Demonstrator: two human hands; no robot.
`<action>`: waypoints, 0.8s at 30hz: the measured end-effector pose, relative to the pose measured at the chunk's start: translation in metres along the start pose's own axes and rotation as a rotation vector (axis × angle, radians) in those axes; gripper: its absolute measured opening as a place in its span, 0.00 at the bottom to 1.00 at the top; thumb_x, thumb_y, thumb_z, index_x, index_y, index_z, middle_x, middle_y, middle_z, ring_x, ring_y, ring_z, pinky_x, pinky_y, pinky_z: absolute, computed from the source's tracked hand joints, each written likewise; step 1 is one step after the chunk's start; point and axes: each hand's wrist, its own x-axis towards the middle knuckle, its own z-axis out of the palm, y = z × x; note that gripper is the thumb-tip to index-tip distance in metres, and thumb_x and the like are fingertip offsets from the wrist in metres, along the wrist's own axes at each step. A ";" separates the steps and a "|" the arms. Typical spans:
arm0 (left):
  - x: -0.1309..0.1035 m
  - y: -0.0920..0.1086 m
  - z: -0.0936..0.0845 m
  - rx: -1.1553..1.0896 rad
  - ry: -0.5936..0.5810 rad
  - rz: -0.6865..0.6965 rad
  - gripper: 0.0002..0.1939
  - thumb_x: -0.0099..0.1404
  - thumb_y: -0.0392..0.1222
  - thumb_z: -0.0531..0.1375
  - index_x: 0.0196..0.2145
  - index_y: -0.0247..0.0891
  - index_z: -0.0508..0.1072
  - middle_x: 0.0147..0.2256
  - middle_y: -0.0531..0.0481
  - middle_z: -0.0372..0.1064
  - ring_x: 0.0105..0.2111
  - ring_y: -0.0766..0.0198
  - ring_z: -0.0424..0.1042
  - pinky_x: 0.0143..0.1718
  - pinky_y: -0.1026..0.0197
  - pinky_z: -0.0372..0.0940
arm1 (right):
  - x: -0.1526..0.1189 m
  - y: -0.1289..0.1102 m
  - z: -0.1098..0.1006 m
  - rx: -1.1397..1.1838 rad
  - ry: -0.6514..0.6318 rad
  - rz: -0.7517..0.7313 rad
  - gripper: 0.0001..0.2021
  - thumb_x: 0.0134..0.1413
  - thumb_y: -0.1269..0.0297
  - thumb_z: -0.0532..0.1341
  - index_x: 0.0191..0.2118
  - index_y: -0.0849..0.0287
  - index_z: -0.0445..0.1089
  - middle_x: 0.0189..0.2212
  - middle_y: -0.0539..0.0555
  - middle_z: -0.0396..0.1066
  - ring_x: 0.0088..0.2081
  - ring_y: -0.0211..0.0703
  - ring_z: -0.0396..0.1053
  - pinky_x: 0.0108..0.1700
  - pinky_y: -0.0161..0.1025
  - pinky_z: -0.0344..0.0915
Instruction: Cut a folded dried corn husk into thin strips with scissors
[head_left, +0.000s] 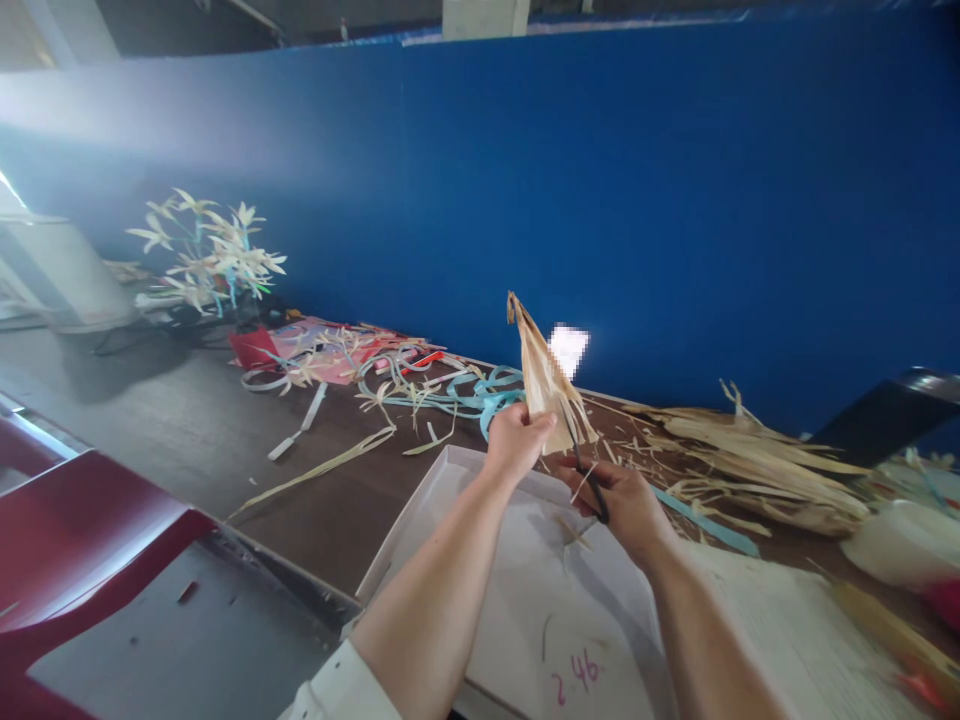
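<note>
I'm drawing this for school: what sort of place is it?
Probably a craft workspace: dark-handled scissors, a spray of cream, star-shaped flowers and a pile of dry, tan, husk-like leaves.

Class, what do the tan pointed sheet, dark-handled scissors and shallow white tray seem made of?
Tan pointed sheet: probably dried husk or leaf, matte, by its creases and ragged edges.
Dark-handled scissors: handles perhaps plastic, by their dark, smooth-looking loop; blades unclear.
Shallow white tray: card or plastic, smooth-looking, by its thin straight walls.
</note>
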 end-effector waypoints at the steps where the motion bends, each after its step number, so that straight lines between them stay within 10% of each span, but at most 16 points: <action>1: 0.000 0.000 0.000 -0.001 -0.002 0.001 0.13 0.52 0.48 0.59 0.28 0.34 0.73 0.23 0.50 0.68 0.22 0.68 0.65 0.22 0.67 0.56 | 0.000 -0.001 0.000 -0.004 0.004 -0.003 0.23 0.40 0.53 0.65 0.43 0.63 0.73 0.16 0.48 0.64 0.19 0.34 0.58 0.23 0.33 0.54; 24: 0.000 -0.003 -0.001 -0.011 -0.114 0.014 0.14 0.53 0.47 0.59 0.31 0.33 0.74 0.25 0.49 0.69 0.23 0.68 0.65 0.23 0.68 0.57 | 0.001 0.004 -0.004 -0.033 -0.013 -0.046 0.22 0.42 0.51 0.64 0.41 0.61 0.74 0.16 0.48 0.63 0.19 0.35 0.58 0.23 0.33 0.53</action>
